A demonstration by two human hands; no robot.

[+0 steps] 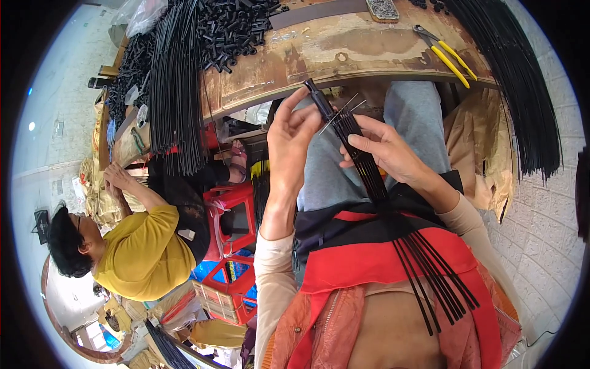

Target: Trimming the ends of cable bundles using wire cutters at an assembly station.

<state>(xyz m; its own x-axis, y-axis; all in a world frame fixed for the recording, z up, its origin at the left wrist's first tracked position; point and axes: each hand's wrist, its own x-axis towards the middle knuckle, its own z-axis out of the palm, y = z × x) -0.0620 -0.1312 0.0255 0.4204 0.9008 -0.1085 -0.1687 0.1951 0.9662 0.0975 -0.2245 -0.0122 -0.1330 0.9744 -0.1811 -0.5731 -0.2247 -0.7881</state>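
Observation:
My left hand (287,136) has its fingers curled against the side of a black ribbed-end plastic tube (317,99), which tilts up and to the left. Below the tube, a bundle of thin black rods (371,178), resembling umbrella ribs, fans slightly and runs down across my lap. My right hand (388,149) grips this bundle near its upper end, thumb lying across the front. A few thin bare metal wires (349,106) stick out crosswise where rods and tube meet. The rods' lower ends (439,289) spread over my red-and-black apron (344,264).
A worn wooden bench (344,55) carries yellow-handled pliers (452,58), a small tray of tiny parts (383,9) and a heap of black tubes (230,31). Long black rod bundles (175,92) hang over its edge. At left, a person in yellow (138,252) sits near red stools (230,215).

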